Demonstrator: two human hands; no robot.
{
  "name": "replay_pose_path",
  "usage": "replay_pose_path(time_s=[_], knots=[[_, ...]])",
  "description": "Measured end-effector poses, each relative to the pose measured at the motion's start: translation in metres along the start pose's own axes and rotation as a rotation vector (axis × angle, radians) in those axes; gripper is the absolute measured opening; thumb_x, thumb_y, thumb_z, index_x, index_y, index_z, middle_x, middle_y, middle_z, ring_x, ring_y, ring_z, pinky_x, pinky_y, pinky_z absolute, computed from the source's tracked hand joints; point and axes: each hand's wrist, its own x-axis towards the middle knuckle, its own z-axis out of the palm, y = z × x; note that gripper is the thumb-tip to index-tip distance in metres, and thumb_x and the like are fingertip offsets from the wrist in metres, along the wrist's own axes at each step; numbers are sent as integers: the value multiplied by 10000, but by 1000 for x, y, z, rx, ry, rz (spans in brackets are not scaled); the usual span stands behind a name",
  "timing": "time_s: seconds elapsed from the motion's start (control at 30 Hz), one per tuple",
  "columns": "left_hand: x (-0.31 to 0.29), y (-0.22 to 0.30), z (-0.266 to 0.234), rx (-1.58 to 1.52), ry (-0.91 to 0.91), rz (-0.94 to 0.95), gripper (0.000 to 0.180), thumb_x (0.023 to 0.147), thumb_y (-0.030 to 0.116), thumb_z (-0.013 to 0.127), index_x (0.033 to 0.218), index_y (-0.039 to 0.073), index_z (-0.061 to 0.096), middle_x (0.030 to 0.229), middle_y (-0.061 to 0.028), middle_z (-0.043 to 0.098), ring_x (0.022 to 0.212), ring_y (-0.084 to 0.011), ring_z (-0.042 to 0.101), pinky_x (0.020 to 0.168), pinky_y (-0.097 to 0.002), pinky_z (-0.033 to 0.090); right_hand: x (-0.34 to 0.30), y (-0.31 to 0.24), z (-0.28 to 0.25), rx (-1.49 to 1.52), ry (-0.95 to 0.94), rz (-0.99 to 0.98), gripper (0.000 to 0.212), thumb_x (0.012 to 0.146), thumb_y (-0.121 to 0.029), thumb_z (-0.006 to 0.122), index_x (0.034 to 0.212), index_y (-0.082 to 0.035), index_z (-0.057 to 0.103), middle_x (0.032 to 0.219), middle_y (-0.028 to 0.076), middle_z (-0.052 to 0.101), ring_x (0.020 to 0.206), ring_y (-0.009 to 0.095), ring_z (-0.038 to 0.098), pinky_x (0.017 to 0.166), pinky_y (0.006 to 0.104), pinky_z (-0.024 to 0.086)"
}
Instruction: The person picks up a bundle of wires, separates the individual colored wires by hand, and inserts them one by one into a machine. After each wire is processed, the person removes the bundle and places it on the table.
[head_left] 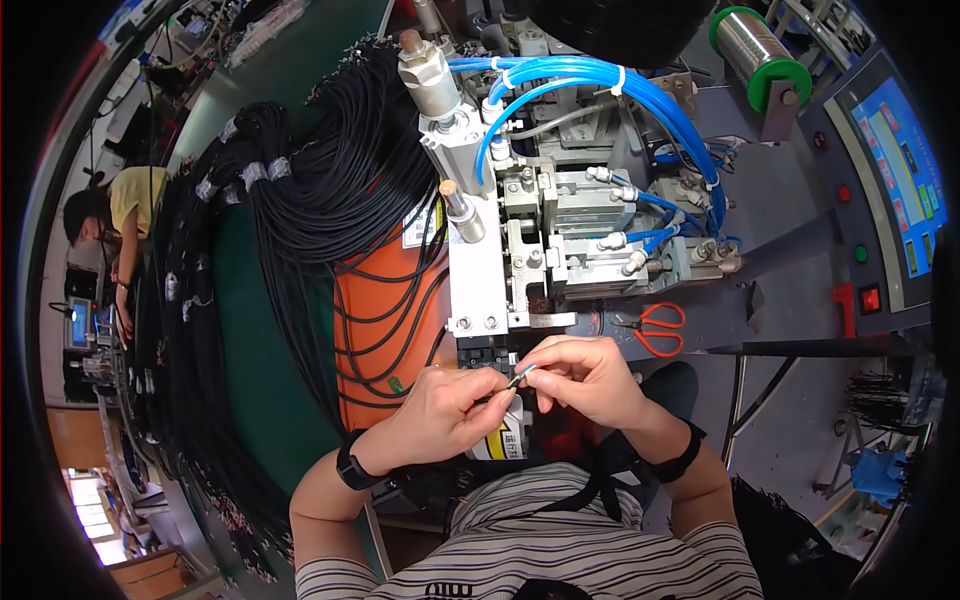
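My left hand (455,405) pinches the end of a black cable (514,382) between thumb and fingertips. Opposite it, my right hand (585,378) is closed on the thin wires (527,371) that come out of that cable end; a light blue one shows. Both hands meet just in front of a metal pneumatic machine (480,270). Several black cables curve over an orange board (385,305) to the left of the machine. Beyond them lies a large bundle of black cables (340,170).
Orange-handled scissors (660,330) lie right of my hands. Blue air hoses (640,85) arch over the machine. A solder wire spool (750,50) stands at the back, with a touchscreen panel (895,160) at the right. Another person (125,215) sits at the far left.
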Motion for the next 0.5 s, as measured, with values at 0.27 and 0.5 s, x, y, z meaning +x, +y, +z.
replay_pose_path(time_s=[0.27,0.5], knots=[[-7,11,8,619,64,173,208,801,10,686,1005,35,652,692,-40,570,575,-214,591,558,-324,484,5,-6,17,-1032,165,-375,57,816,-18,676,834,0,626,776,84,614,570,201,619,502,295,474],[-6,4,4,617,132,128,394,718,7,701,1109,13,649,867,-73,583,746,-234,614,638,-350,498,6,6,20,-1056,254,-373,64,812,-38,663,812,-8,605,767,104,605,576,288,605,508,363,474]])
